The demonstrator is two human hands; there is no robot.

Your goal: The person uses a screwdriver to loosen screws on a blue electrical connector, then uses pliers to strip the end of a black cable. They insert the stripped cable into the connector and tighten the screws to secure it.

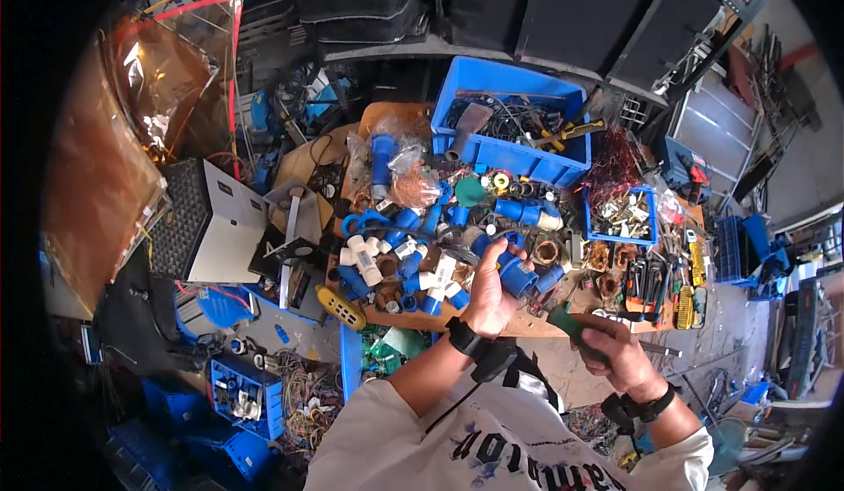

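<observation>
Blue plastic fitting [517,277] rests in the curled grip of the left hand [492,305], above the near edge of a cluttered table [527,325]. At four o'clock from it, the right hand [618,348] closes around a green handle [568,321]; a blue bin [519,159] stands at twelve.

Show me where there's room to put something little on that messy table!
A small bare strip shows along the front edge of the brown wooden table, between the left hand and right hand. Blue and white plastic fittings crowd the middle; black-handled tools crowd the right.
</observation>
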